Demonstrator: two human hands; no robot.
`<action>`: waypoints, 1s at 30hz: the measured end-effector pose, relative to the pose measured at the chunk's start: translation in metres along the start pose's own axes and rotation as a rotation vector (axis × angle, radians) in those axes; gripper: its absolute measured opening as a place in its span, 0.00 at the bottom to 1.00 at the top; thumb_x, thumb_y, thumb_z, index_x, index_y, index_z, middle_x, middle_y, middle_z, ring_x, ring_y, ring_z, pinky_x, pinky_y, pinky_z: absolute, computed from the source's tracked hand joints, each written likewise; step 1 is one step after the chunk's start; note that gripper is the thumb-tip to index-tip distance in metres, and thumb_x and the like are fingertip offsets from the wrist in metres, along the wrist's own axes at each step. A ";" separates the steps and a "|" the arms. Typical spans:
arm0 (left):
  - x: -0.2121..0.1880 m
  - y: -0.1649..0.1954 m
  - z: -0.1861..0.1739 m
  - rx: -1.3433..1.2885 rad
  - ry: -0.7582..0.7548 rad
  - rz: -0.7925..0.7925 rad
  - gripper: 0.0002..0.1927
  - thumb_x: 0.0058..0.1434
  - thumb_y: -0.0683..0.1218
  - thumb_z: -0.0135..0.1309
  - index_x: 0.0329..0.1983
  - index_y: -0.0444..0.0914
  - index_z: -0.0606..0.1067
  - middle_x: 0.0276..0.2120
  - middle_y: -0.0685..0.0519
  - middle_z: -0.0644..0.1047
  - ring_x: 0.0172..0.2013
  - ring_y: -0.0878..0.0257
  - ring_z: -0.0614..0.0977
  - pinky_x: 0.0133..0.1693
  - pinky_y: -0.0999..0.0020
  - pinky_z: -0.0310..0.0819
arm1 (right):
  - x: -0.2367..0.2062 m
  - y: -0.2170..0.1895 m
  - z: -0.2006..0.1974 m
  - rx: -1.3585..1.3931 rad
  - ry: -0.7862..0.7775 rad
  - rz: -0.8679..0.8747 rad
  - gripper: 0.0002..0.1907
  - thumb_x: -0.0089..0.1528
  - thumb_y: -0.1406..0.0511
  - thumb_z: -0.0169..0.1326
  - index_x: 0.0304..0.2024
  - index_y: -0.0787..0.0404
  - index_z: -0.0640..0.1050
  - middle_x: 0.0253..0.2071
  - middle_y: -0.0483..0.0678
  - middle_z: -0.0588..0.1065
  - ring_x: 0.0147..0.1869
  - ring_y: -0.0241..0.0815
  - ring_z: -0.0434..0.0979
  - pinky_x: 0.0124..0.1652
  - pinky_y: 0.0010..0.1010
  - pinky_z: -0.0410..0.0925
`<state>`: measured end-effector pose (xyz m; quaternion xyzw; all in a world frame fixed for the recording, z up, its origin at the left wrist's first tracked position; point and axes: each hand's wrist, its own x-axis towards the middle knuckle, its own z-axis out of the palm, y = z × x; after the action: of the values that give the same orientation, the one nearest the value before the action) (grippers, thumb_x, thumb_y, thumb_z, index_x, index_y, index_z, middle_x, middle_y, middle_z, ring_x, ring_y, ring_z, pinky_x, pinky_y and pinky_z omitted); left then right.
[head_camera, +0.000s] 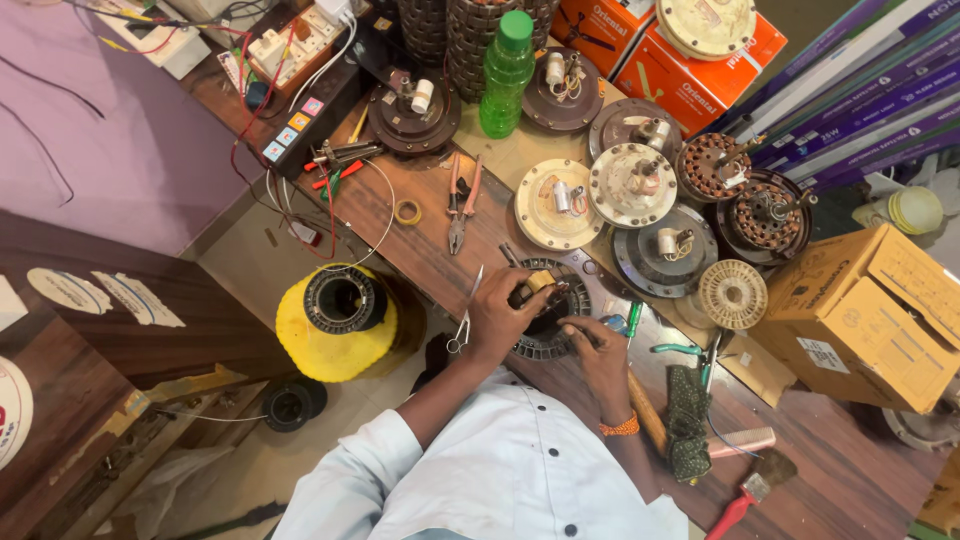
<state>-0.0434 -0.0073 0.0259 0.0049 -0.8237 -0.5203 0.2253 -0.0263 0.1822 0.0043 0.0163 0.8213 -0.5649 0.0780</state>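
Winding step in hand: left hand (500, 315) grips a small block on the motor core (548, 320); right hand (600, 350), at 4 o'clock, fingers curled, presses its rim; next move needs steady fingers.

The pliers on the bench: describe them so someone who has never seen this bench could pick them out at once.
Start at the green plastic bottle standing at the far side of the wooden workbench. Come toward the person, past the dark round motor housing beside it, to the pliers lying flat next to a small roll of yellow tape. Their reddish-orange handles and dark metal jaws set them apart.
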 end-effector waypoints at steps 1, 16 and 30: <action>-0.001 -0.002 0.001 0.012 -0.008 -0.010 0.15 0.58 0.48 0.69 0.42 0.36 0.78 0.38 0.49 0.81 0.39 0.55 0.82 0.41 0.62 0.77 | 0.000 0.001 -0.001 0.015 -0.003 -0.012 0.09 0.63 0.66 0.60 0.44 0.63 0.84 0.33 0.43 0.80 0.31 0.30 0.71 0.31 0.24 0.66; -0.004 0.000 0.003 0.148 0.019 0.156 0.20 0.57 0.48 0.68 0.47 0.34 0.76 0.40 0.47 0.80 0.42 0.50 0.81 0.43 0.57 0.76 | 0.065 -0.040 -0.050 -0.220 -0.060 -0.300 0.08 0.61 0.67 0.63 0.43 0.60 0.85 0.35 0.45 0.83 0.33 0.31 0.77 0.32 0.24 0.68; -0.011 -0.010 0.015 -0.133 -0.001 -0.149 0.36 0.55 0.48 0.68 0.65 0.37 0.68 0.51 0.42 0.76 0.52 0.50 0.77 0.52 0.59 0.69 | 0.116 -0.137 -0.013 -0.676 -0.451 -0.818 0.05 0.62 0.64 0.59 0.38 0.58 0.83 0.32 0.50 0.81 0.32 0.50 0.81 0.34 0.38 0.72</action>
<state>-0.0417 0.0039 0.0077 0.0509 -0.7849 -0.5891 0.1852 -0.1579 0.1378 0.1191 -0.4495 0.8587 -0.2446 0.0272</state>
